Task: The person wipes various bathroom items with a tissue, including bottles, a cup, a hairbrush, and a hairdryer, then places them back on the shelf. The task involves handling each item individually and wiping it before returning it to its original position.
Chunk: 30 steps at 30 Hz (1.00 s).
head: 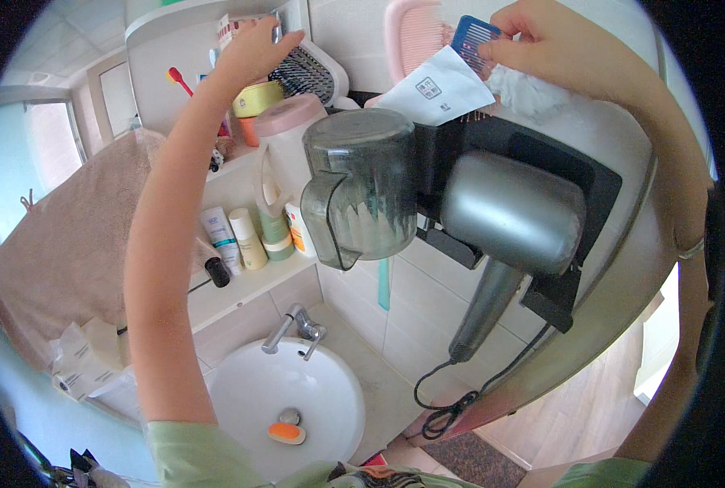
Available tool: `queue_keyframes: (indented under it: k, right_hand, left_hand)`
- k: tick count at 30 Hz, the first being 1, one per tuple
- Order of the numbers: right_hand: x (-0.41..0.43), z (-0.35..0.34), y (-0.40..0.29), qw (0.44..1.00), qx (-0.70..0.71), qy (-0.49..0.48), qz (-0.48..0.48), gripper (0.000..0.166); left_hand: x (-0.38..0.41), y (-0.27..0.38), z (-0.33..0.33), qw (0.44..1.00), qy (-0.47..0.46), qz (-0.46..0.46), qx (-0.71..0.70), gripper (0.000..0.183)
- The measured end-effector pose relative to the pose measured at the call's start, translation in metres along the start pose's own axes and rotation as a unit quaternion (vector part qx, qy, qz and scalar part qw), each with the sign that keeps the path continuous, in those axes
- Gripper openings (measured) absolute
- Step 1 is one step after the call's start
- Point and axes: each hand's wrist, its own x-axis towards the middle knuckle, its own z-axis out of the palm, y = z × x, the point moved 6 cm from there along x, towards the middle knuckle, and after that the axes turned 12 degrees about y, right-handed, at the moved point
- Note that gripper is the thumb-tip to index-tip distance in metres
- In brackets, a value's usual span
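My left hand [259, 49] is raised at the upper shelf, fingers spread, beside a paddle hairbrush [307, 74] with dark bristles; whether it touches the brush is hidden. At the upper right my right hand [515, 38] pinches a blue plastic comb [473, 43]. Just below the comb lies a white paper packet [439, 86] with printed writing. A pink wide-tooth comb [412, 39] stands against the wall, and crumpled clear plastic [530, 91] lies under my right hand.
A grey hair dryer [512, 213] hangs in a black holder, its cord dangling. Near it are a clear jug [362, 183] and a pink-lidded container [289, 131]. Bottles and tubes [249, 239] line the lower shelf. Below are a chrome faucet [301, 326] and a washbasin [332, 396] holding orange soap [286, 433].
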Motion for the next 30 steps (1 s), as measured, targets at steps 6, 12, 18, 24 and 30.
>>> queue_keyframes:
  k: [6,12,18,24,30]
  right_hand:
    - [-0.005,-0.002,0.002,1.000,-0.011,0.003,0.016,0.034]
    - [0.009,0.011,0.045,0.995,0.069,0.049,-0.047,0.025]
    - [0.009,0.010,0.045,0.994,0.067,0.061,-0.064,0.026]
    - [0.007,0.009,0.042,0.992,0.082,0.055,-0.075,0.025]
    - [0.003,0.010,0.029,0.993,0.066,0.062,-0.078,0.024]
  left_hand:
    - [-0.019,-0.012,0.038,0.986,-0.046,-0.126,-0.104,0.078]
    - [-0.008,-0.003,0.006,0.982,0.107,-0.040,-0.150,0.060]
    - [-0.011,0.076,-0.046,0.976,0.148,0.032,-0.155,0.041]
    - [-0.019,0.128,-0.082,0.887,0.354,0.131,-0.265,0.049]
    - [-0.014,0.128,-0.065,0.921,0.068,0.050,-0.380,0.065]
